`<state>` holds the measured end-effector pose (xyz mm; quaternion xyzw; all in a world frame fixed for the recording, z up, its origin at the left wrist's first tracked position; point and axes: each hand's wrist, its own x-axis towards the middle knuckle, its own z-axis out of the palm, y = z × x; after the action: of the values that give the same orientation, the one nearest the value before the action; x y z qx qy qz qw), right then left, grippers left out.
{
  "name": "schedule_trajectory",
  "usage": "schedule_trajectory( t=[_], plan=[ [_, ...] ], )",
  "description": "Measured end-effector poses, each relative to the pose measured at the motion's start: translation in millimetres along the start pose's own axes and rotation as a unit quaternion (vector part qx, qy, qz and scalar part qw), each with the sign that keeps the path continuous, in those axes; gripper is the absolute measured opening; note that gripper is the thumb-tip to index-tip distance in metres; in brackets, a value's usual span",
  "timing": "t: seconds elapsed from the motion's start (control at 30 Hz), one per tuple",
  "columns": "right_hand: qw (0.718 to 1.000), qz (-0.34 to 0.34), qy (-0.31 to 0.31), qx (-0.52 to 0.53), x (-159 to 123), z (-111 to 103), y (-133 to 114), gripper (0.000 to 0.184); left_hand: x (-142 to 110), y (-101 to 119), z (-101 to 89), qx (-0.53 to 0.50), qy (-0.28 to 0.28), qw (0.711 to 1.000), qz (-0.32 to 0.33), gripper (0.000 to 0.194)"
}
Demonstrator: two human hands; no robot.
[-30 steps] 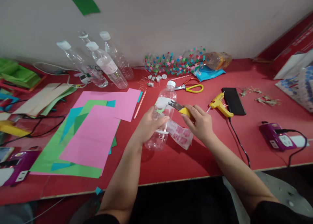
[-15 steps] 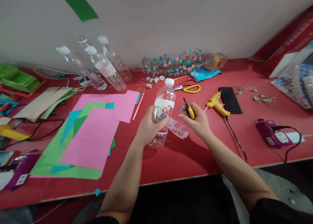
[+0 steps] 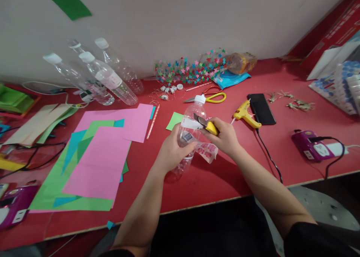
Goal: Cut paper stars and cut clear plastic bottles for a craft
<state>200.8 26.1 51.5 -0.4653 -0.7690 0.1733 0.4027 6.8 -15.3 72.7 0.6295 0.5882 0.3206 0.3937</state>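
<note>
My left hand (image 3: 174,149) is closed around the middle of a clear plastic bottle (image 3: 197,109) with a white cap, which leans a little to the right at the top. A partly loose label (image 3: 207,152) with pink print hangs off the bottle's right side. In my right hand (image 3: 227,137) is a yellow utility knife (image 3: 211,128), its dark blade pointing left across the white band near the bottle's shoulder. Whether the blade touches the bottle I cannot tell. A green paper square (image 3: 173,120) lies behind the bottle.
Pink, green and blue paper sheets (image 3: 92,159) cover the left. Several empty bottles (image 3: 112,81) stand by the wall. Scissors (image 3: 216,97), a yellow glue gun (image 3: 246,114), a phone (image 3: 262,109) and a purple power adapter (image 3: 306,145) lie to the right. A star-covered bottle (image 3: 188,70) lies behind.
The knife has moved left, from beside the bottle to over its upper part. The label sticks out more crumpled. The bottle leans more, and the view has shifted slightly.
</note>
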Motion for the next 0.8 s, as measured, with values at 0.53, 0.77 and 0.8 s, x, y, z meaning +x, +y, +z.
schedule_trajectory(
  t=[0.53,0.77,0.8],
  plan=[
    [0.980,-0.160,-0.031,-0.116,-5.3,-1.8,0.8,0.023,-7.1,1.6,2.1,0.127,0.074,0.989,0.014,0.055],
    [0.947,-0.265,0.076,-0.166,-2.5,-7.7,-9.1,0.022,-11.4,24.4,-26.8,0.212,0.027,0.976,0.029,0.070],
    [0.944,-0.277,0.085,-0.160,-2.9,-8.4,-9.9,0.022,-10.9,24.7,-29.3,0.218,0.022,0.975,0.035,0.071]
  ],
)
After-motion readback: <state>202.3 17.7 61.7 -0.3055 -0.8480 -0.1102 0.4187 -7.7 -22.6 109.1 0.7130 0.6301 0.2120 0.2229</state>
